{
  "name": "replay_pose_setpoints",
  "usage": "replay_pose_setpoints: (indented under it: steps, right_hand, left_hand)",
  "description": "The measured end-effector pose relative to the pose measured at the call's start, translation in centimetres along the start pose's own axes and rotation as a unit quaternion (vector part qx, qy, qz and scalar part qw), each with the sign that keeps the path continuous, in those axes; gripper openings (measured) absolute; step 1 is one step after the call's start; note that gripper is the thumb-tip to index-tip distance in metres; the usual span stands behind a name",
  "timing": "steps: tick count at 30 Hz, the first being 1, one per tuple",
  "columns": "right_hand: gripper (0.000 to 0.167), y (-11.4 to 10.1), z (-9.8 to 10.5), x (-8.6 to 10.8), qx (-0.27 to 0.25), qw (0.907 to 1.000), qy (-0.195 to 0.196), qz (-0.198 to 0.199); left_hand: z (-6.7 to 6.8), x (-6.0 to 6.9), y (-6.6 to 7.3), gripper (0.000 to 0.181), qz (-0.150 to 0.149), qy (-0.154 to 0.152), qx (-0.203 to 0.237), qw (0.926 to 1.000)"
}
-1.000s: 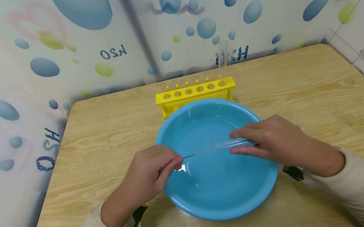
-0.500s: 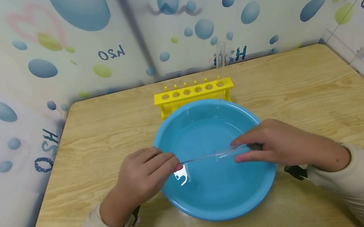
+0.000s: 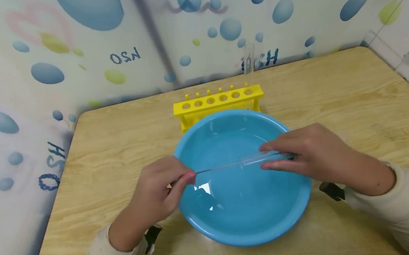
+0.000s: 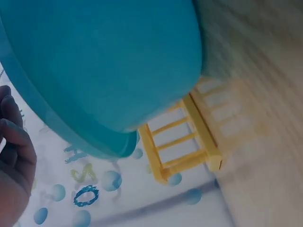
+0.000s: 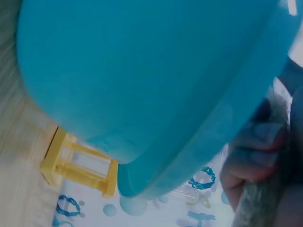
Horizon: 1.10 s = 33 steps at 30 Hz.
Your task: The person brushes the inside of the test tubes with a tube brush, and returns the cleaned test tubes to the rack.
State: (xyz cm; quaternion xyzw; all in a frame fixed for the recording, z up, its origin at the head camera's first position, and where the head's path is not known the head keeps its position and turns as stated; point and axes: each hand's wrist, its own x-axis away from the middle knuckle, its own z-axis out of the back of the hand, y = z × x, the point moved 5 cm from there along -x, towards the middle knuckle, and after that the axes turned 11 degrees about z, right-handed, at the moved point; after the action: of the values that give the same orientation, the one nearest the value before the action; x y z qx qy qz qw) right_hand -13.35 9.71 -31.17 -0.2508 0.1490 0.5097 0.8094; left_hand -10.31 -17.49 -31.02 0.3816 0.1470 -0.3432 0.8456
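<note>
Above the blue basin (image 3: 249,226) my left hand (image 3: 158,187) pinches the wire handle of a test tube brush (image 3: 217,167). My right hand (image 3: 312,154) holds a clear test tube (image 3: 255,159), its mouth toward the left hand. The wire runs into the tube. Dark bristles show near the right fingers, and in the right wrist view the bristly brush head (image 5: 258,203) lies along them. Tube and brush lie nearly level. In the left wrist view only part of the left hand (image 4: 16,151) shows, its fingers curled.
Behind the basin stands a yellow test tube rack (image 3: 220,98) with a second clear test tube (image 3: 249,59) upright at its right end. A wood-grain table (image 3: 124,143) meets a wall (image 3: 112,87) with printed bubbles. The basin partly hides the rack's base.
Both hands dip slightly, then rise again with the tube and brush. My left hand has moved a little left, and more wire shows between it and the tube's mouth.
</note>
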Motion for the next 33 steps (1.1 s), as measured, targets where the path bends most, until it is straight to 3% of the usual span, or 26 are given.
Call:
replay_pose_setpoints:
  steps: [2,6,9,11,13,15,18,21,24,27,30,33]
  right_hand:
    - [0.031,0.3,-0.2,0.1,-0.06,0.9973,-0.028,-0.032]
    - [0.024,0.9,-0.6,0.5,-0.161,0.9781,-0.098,-0.088]
    - [0.024,1.1,-0.6,0.6,-0.201,0.9655,-0.129,-0.104]
    - [0.024,1.2,-0.6,0.7,-0.202,0.9643,-0.132,-0.109]
    - [0.023,1.3,-0.5,0.6,-0.177,0.9708,-0.122,-0.107]
    - [0.023,1.2,-0.4,0.5,-0.126,0.9825,-0.1,-0.094]
    - [0.025,0.9,-0.2,0.2,-0.023,0.9963,-0.055,-0.061]
    - [0.039,0.6,0.1,0.0,0.057,0.9979,-0.017,-0.025]
    - [0.059,0.5,0.3,-0.1,0.081,0.9967,0.002,-0.005]
    - [0.052,0.6,0.2,-0.1,0.062,0.9981,0.002,-0.007]
    - [0.033,0.9,0.0,0.2,0.027,0.9991,-0.016,-0.029]
    - [0.026,1.2,-0.3,0.3,-0.012,0.9961,-0.058,-0.066]
  left_hand:
    - [0.2,-0.1,0.3,0.036,-0.031,0.004,-0.03,0.9991]
    - [0.3,-0.1,1.4,0.035,-0.103,0.009,-0.112,0.9883]
    - [0.4,-0.2,2.2,0.032,-0.143,0.018,-0.159,0.9768]
    - [0.5,-0.2,2.4,0.029,-0.155,0.023,-0.176,0.9719]
    - [0.4,-0.3,2.2,0.03,-0.141,0.019,-0.185,0.9724]
    - [0.4,-0.4,1.6,0.035,-0.106,0.007,-0.177,0.9784]
    - [0.3,-0.4,0.6,0.039,-0.047,-0.004,-0.133,0.99]
    - [0.5,-0.4,-0.4,0.033,0.002,-0.016,-0.07,0.9974]
    - [0.7,-0.4,-0.9,0.023,0.031,-0.028,-0.035,0.9985]
    - [0.8,-0.4,-0.9,0.023,0.02,-0.031,-0.051,0.998]
    - [0.8,-0.3,-0.5,0.029,-0.023,-0.027,-0.104,0.9939]
    - [0.7,-0.2,0.0,0.031,-0.057,-0.024,-0.154,0.9861]
